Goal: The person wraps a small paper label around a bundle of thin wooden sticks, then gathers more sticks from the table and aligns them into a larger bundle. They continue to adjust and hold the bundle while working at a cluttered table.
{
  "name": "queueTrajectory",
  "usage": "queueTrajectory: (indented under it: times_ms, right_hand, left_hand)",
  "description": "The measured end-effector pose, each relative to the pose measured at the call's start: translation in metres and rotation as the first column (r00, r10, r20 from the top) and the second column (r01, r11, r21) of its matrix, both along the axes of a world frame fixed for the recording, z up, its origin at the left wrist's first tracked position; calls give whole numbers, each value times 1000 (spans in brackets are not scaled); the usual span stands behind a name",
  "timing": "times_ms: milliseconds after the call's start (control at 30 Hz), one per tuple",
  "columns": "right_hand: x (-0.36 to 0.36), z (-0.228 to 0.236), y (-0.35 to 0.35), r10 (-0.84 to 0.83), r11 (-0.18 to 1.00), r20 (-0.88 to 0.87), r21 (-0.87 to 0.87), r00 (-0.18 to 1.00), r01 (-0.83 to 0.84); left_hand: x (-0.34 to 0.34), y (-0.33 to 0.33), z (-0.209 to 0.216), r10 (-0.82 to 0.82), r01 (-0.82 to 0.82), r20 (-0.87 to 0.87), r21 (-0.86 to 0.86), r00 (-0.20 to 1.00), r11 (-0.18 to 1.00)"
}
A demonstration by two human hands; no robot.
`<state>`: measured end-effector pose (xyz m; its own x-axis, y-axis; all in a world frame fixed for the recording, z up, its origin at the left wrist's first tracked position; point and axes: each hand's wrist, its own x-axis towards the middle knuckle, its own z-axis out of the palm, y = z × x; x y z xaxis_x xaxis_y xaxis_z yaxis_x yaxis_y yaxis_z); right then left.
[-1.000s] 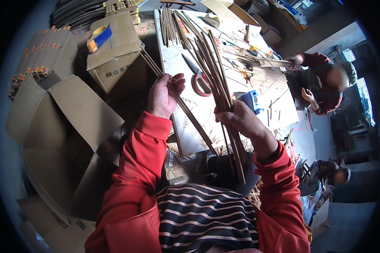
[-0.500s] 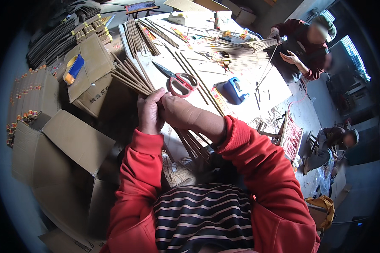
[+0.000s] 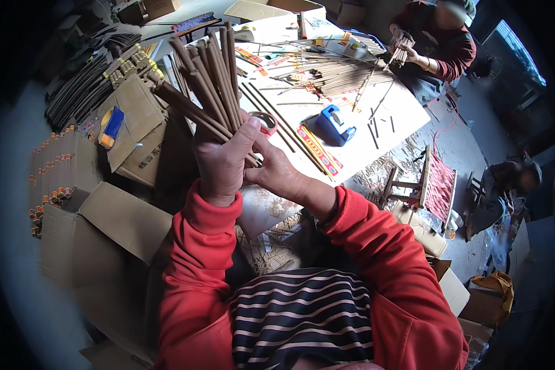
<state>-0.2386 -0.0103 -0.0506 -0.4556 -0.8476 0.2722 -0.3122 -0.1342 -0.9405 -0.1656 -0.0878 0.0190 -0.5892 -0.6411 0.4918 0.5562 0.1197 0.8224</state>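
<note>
A bundle of thick brown incense sticks point(image 3: 213, 86) rises from my hands, its upper ends fanned apart. My left hand point(image 3: 219, 163) is wrapped round its lower part, thumb across the front. My right hand point(image 3: 282, 176) is closed at the lower end, against the left; its fingertips are partly hidden. Behind my hands, red-handled scissors point(image 3: 266, 122) lie on the white table point(image 3: 394, 123), mostly covered by the bundle. Right of them are several loose sticks point(image 3: 276, 117), a red and yellow label strip point(image 3: 319, 151) and a blue tape dispenser point(image 3: 336, 126).
Across the table a co-worker point(image 3: 438, 55) grips other sticks, near a spread pile point(image 3: 339, 77). An open cardboard box point(image 3: 126, 219) stands at left; a blue and yellow tape dispenser point(image 3: 111, 126) rests on another box. At right are a stool point(image 3: 438, 185) with red strips and a seated person point(image 3: 505, 191).
My hands have lifted the bundle and tipped it upright, its top ends now nearer me. The sticks below my hands have come up. The co-worker has both hands on a gathered bunch.
</note>
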Motion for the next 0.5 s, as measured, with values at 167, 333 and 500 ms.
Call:
queueTrajectory:
  times_ms: [167, 333, 500]
  right_hand:
    - [0, -9, -1, -8, 999, 27, -49, 1000, 9]
    - [-8, -41, -8, 38, 997, 143, -68, 989, -29]
    - [-2, -50, -1, 10, 999, 6, -41, 1000, -10]
  left_hand:
    - [-11, 9, -12, 55, -55, 6, 10, 998, 998]
    - [-14, 13, -6, 43, -43, -3, 26, 999, 999]
    - [-10, 14, -28, 68, -67, 50, -31, 996, 997]
